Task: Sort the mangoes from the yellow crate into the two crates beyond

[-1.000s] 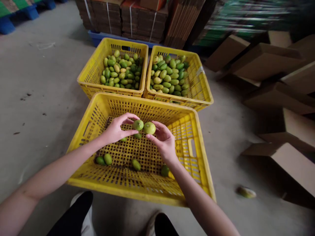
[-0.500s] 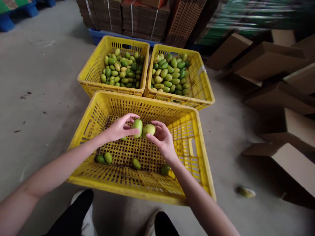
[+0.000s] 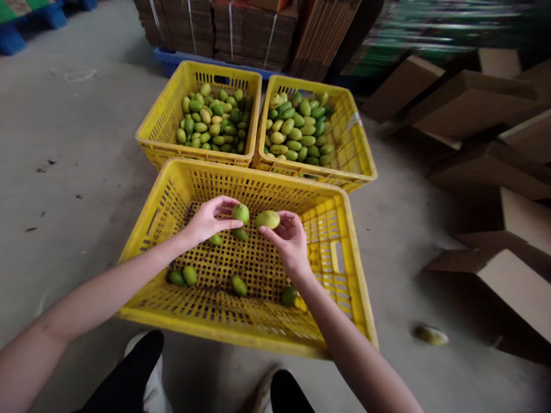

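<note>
My left hand point(image 3: 215, 220) is closed around a green mango point(image 3: 240, 214), its fingers and thumb gripping the left side. In my right hand point(image 3: 290, 240), a yellowish-green mango point(image 3: 267, 219) lies sideways between thumb and fingers. The two fruits are held a little apart, above the near yellow crate point(image 3: 241, 338). On the crate's perforated floor lie several loose green mangoes, among them one below my left hand point(image 3: 241, 234), a pair at the left point(image 3: 189, 276) and one in the middle point(image 3: 239, 285).
Behind the near crate stand two more yellow crates, left point(image 3: 150, 123) and right point(image 3: 364, 143), holding many mangoes. Cardboard boxes point(image 3: 516, 292) lie open along the right. One fruit point(image 3: 431, 335) rests on the floor there. Stacked flat cardboard point(image 3: 253, 37) sits at the back.
The two mangoes have moved slightly apart and turned: the left one end-on, the right one lying sideways. Another mango on the crate floor now shows beneath my left hand.
</note>
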The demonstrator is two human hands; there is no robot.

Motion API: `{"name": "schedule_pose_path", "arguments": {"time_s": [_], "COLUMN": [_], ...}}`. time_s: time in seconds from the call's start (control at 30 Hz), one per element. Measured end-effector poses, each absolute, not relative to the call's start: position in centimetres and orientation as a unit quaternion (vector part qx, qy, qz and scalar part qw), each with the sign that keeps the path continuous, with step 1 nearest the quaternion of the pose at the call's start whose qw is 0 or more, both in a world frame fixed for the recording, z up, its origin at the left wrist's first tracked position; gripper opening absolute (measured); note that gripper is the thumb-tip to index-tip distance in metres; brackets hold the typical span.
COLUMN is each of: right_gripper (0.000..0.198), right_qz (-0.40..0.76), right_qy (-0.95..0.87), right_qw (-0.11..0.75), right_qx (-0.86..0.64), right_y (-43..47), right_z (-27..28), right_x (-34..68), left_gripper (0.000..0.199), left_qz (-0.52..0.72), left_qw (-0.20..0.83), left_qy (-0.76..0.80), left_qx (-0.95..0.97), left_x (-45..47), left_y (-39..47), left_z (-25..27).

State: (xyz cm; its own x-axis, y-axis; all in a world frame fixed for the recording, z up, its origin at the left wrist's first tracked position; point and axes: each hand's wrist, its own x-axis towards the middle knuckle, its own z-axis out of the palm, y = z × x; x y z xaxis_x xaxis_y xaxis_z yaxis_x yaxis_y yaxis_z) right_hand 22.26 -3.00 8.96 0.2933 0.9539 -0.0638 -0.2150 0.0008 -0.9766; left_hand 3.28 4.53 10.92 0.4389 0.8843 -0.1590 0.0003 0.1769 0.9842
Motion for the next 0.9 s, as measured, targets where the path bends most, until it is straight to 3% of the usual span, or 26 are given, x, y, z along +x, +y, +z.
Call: {"name": "schedule_pose_path", "arguments": {"time_s": [0.37, 0.57, 0.73, 0.9], "right_gripper": [0.040, 0.038, 0.034, 0.035], "right_qz": [0.312, 0.462, 0.576, 0.677], "right_qy": [-0.512, -0.386, -0.261, -0.214], "right_qw": [0.606, 0.601, 0.582, 0.535], "right_qx": [-0.522, -0.526, -0.511, -0.458], "right_y": [-3.5, -3.4, -3.1, -3.1], "right_z": [8.9, 9.4, 9.2, 9.0], "right_x": [22.2, 22.2, 21.4, 20.2], "left_gripper": [0.044, 0.046, 0.024, 0.014], "left_qz": [0.356, 0.310, 0.276, 0.235], "left_qw": [0.610, 0.700, 0.789, 0.840], "left_qy": [0.349, 0.385, 0.420, 0.413], "left_qx": [0.615, 0.515, 0.354, 0.261], "left_x": [3.2, 3.3, 4.0, 4.5], "left_y": [4.0, 3.9, 3.6, 3.1], "left_z": [10.0, 10.9, 10.4, 9.5]}}
